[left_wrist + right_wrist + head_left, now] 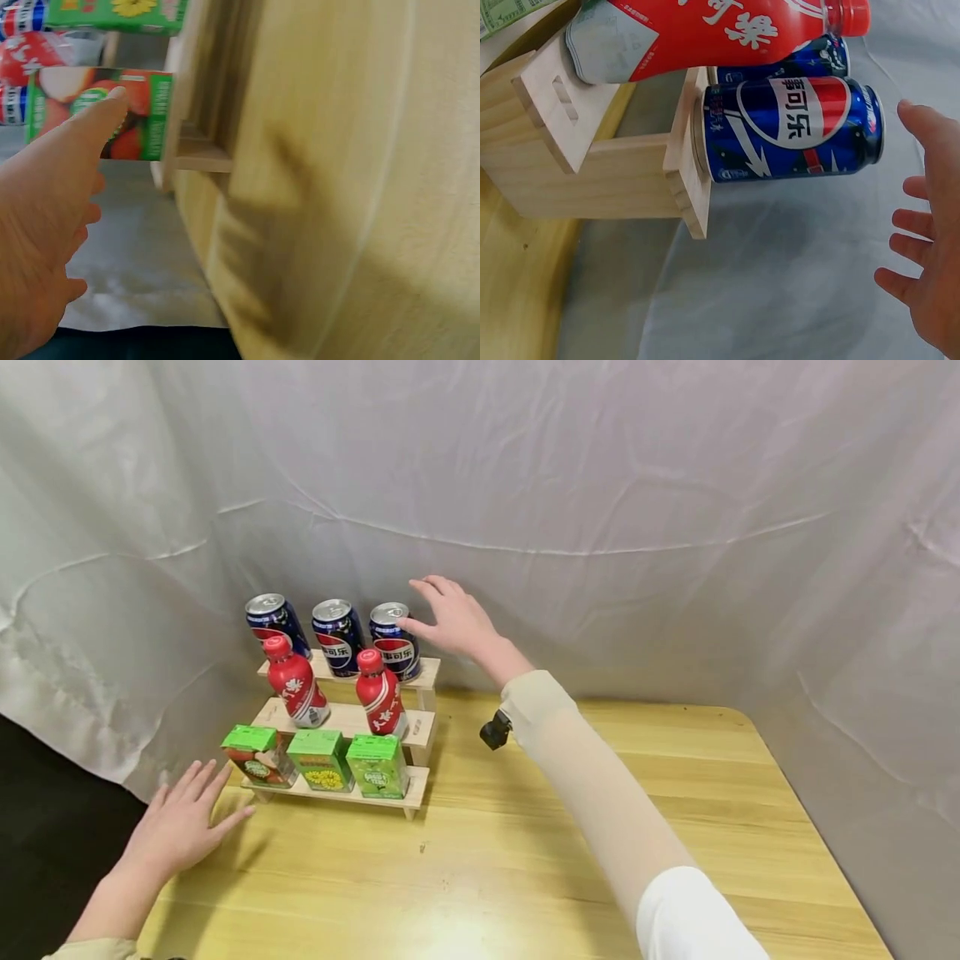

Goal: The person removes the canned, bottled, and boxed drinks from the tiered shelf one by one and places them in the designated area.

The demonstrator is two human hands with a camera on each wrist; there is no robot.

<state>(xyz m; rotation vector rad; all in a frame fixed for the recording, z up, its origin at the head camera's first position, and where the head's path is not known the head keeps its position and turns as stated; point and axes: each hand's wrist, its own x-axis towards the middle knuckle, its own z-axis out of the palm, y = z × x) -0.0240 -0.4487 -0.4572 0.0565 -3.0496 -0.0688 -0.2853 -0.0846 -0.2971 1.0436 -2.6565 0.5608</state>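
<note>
Just below the spread, empty right hand (457,620) stands the rightmost blue can (397,652).

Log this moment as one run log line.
right hand near rightmost can, empty | left hand near leftmost carton, empty | shelf: three cans top, two red bottles middle, three cartons bottom

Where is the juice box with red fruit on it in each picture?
Head view: the juice box is lower left, on the left end of the bottom shelf.
Left wrist view: upper left, partly behind the left hand.
Right wrist view: not in it.
Shared landmark: the wooden stand, in all three.
</note>
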